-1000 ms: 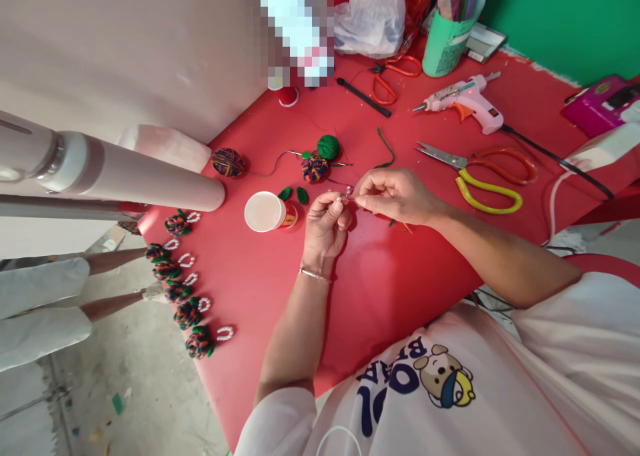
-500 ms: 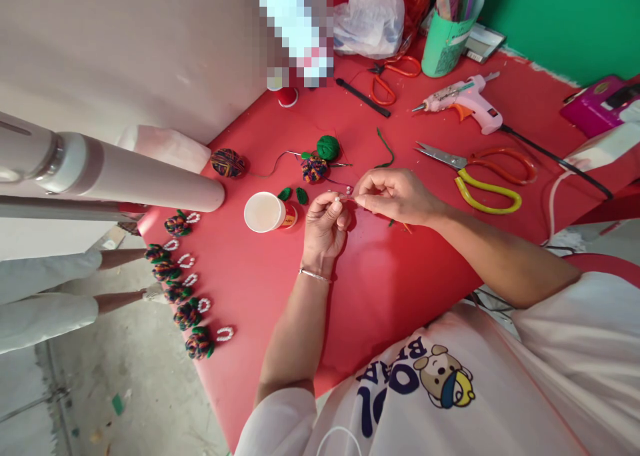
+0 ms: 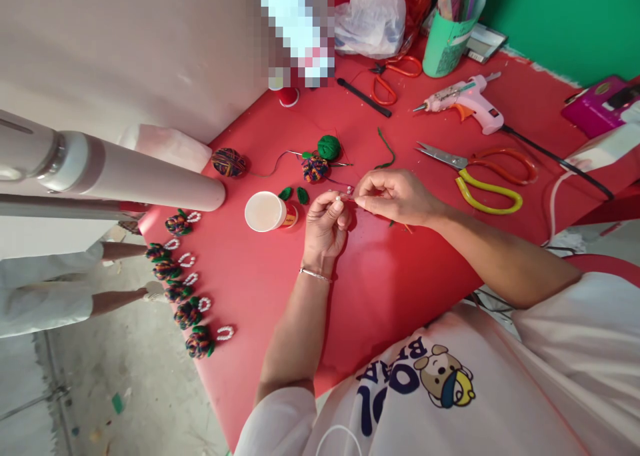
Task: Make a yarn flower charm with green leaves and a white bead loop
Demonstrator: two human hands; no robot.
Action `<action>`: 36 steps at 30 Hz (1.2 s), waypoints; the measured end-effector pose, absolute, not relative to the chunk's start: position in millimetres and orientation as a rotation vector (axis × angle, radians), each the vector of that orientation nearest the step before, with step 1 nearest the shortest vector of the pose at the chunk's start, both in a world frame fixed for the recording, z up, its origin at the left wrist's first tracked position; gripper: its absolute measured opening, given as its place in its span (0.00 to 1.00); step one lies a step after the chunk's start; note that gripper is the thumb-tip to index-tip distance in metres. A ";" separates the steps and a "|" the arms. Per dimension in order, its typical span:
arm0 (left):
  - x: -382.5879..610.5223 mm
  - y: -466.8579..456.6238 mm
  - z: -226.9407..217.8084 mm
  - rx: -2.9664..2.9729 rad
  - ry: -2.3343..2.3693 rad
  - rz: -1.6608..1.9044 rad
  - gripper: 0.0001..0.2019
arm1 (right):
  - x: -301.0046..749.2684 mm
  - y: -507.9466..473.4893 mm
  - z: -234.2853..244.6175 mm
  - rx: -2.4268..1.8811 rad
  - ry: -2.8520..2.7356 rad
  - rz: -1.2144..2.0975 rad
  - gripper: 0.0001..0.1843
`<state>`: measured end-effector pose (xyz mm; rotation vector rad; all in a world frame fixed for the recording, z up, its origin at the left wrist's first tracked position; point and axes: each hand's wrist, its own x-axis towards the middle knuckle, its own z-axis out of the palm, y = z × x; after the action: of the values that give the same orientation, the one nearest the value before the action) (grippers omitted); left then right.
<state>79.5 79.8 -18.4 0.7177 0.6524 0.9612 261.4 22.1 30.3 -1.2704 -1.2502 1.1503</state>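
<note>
My left hand (image 3: 326,224) is closed in a pinch, thumb against the fingers, in the middle of the red table. Close on its right, my right hand (image 3: 395,196) pinches too. A thin thread runs between the two sets of fingertips, too fine to make out well. Tiny white beads (image 3: 349,189) show just beyond the fingers. Left of my left hand stands a paper cup (image 3: 264,212), with two green crocheted leaves (image 3: 302,195) behind it. Farther back, a multicoloured crocheted flower (image 3: 315,169) lies against a green yarn ball (image 3: 329,147).
Several crocheted flowers (image 3: 188,314) with white bead loops (image 3: 225,333) line the left edge. A multicoloured yarn ball (image 3: 229,163) lies at back left. Scissors (image 3: 465,164), a pink glue gun (image 3: 463,101) and a green pen cup (image 3: 449,43) stand right and back. Another person's legs (image 3: 50,289) show at left.
My hands keep the same pinch and place, with barely any movement. The other person's legs at the left have shifted slightly.
</note>
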 end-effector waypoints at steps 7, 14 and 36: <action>80.9 79.4 -15.8 0.676 0.636 0.965 0.15 | 261.0 22.3 31.6 -1.270 -1.246 1.146 0.14; 81.7 79.3 -13.8 0.680 0.664 0.961 0.17 | 260.7 22.6 30.8 -1.282 -1.243 1.140 0.13; 83.2 79.0 -8.5 0.659 0.683 0.942 0.18 | 259.2 22.3 30.3 -1.287 -1.236 1.112 0.11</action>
<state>83.2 79.0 -8.5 0.6590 0.6835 0.9421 259.2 22.3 30.3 -1.2868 -1.2358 1.1122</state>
